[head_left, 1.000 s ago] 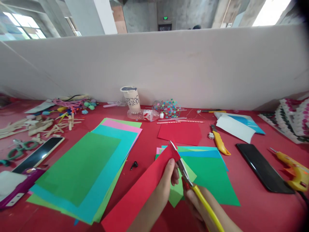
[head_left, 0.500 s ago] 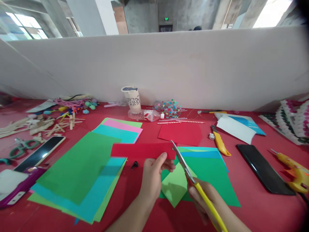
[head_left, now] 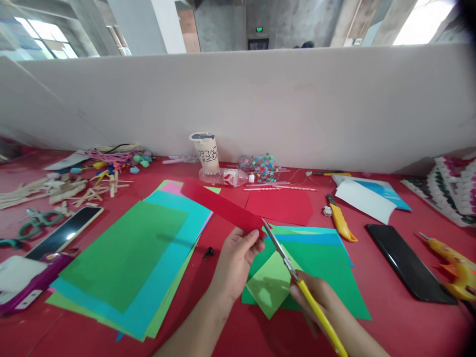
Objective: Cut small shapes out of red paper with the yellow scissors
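My left hand (head_left: 241, 253) pinches a strip of red paper (head_left: 219, 206) near its right end, and the strip slants up to the left above the table. My right hand (head_left: 316, 297) is closed around the yellow handles of a pair of scissors (head_left: 292, 267). Their blade tips point up and left, right at the strip's held end; whether they touch the paper I cannot tell. Below the scissors a light green paper square (head_left: 269, 285) lies on green and blue sheets (head_left: 330, 277). A small black earbud (head_left: 208, 252) is left of my left hand.
Stacked coloured sheets (head_left: 122, 258) lie at left, beside a phone (head_left: 67, 230) and green scissors (head_left: 39, 220). Behind stand a paper cup (head_left: 206, 151) and a lying plastic bottle (head_left: 228, 177). At right are a yellow utility knife (head_left: 340, 220), a black phone (head_left: 409, 263) and a glue gun (head_left: 453, 263).
The red strip has turned from level to slanting, its left end swung up and away. My left hand has tilted with it, while the scissors stay in nearly the same place.
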`<state>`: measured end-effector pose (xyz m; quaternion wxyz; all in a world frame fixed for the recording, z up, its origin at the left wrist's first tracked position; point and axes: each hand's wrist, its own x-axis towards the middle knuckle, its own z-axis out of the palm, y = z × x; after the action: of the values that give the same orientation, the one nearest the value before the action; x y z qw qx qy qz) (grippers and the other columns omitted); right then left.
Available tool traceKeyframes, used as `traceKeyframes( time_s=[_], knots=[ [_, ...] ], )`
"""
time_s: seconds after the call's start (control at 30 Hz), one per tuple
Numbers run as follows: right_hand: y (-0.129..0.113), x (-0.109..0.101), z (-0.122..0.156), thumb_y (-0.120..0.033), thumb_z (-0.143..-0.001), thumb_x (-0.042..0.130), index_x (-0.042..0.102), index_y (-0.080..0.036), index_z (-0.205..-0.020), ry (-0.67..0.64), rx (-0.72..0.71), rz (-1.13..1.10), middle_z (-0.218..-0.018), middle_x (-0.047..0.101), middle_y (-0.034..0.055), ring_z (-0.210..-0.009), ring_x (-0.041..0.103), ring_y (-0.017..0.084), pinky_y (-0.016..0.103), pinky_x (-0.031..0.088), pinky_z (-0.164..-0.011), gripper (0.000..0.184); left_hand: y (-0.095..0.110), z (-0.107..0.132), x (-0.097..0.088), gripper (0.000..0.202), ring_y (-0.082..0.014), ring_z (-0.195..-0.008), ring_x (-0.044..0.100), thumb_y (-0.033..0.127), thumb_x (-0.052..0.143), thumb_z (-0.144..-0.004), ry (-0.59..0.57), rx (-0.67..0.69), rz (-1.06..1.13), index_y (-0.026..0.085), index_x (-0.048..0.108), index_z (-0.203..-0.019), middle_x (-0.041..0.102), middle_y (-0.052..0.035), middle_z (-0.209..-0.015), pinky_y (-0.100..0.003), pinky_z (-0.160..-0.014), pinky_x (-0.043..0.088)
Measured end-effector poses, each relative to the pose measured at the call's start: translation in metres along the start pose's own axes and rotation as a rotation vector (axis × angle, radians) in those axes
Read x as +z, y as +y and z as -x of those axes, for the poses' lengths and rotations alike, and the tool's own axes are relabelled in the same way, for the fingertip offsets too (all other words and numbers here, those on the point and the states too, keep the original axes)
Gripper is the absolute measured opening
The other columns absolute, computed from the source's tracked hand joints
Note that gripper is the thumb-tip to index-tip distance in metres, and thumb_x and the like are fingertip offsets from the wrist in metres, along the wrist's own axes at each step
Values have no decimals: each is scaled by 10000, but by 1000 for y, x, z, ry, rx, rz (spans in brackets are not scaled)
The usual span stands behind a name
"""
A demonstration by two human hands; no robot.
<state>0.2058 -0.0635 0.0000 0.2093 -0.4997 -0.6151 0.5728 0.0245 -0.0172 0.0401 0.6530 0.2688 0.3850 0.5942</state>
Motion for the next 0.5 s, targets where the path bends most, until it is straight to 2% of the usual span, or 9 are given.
traceKeyframes(
  time_s=[0.17, 0.3, 0.5],
  knots=[
    [-8, -2, 4, -749, -811, 387, 341, -247, -698, -28, 14, -38, -454, 358, -112, -297, 394, 74, 189, 215, -316, 517, 6, 0, 2, 112, -71, -553, 561, 231, 663, -795, 13, 48, -81, 143, 594, -805, 646, 1, -683, -180, -551, 437],
    [-20, -12, 12, -774, -793, 382, 375, -229, -725, -32, -7, -60, -501, 349, -114, -358, 368, 61, 187, 244, -375, 550, 20, -1, 10, 137, -130, -510, 607, 283, 593, -843, -90, 42, -263, 151, 559, -850, 657, -14, -671, -247, -509, 469],
    [-31, -31, 15, -747, -825, 370, 432, -205, -747, -43, -39, -91, -515, 376, -101, -365, 378, 64, 197, 254, -389, 551, 47, -11, 30, 153, -97, -476, 564, 280, 567, -850, -239, 18, -448, 129, 580, -825, 637, -16, -645, -210, -470, 418]
  ],
)
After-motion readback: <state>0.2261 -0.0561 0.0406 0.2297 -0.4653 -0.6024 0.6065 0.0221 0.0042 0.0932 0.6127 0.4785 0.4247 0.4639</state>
